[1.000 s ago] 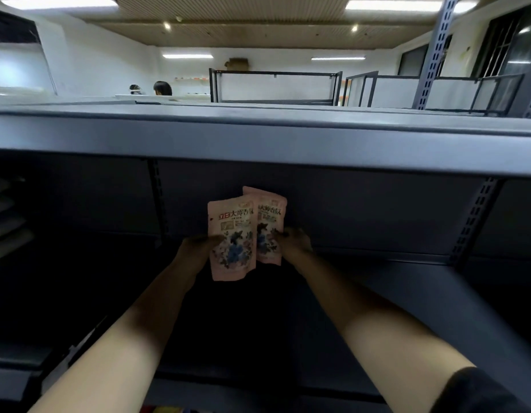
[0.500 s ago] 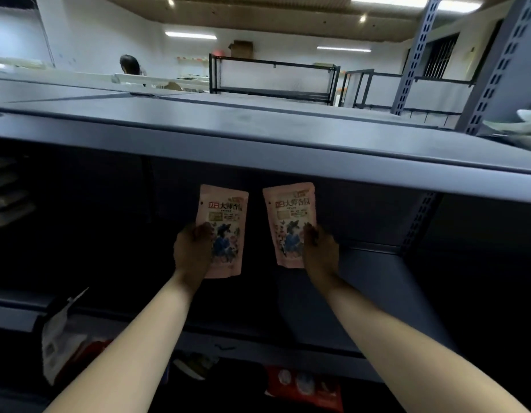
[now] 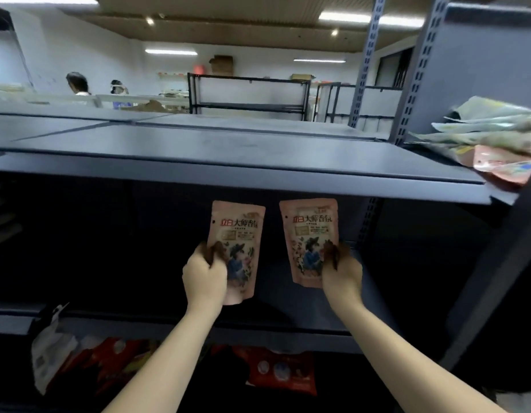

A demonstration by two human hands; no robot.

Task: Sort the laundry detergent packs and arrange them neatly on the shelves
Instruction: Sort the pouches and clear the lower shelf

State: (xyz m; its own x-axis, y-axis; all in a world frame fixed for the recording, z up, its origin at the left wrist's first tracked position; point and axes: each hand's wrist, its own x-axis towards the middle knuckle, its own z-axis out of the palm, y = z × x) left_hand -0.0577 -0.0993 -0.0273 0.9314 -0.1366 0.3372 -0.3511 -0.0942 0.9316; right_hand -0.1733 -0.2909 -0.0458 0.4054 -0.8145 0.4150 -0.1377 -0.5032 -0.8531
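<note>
I see left hand (image 3: 205,272) gripping pink printed detergent pouch (image 3: 236,248) by left edge, fingertips curled over front. Right hand (image 3: 341,271) gripping second pink detergent pouch (image 3: 310,239) by right edge. Both pouches upright, side by side, slightly apart, inside dark middle bay under grey metal shelf board (image 3: 228,171). Pouch bottoms partly hidden by hands; whether they rest on lower shelf, cannot tell. Red packs (image 3: 280,372) below, dim. Pale pack pile (image 3: 490,135) far right, cut off by frame edge.
</note>
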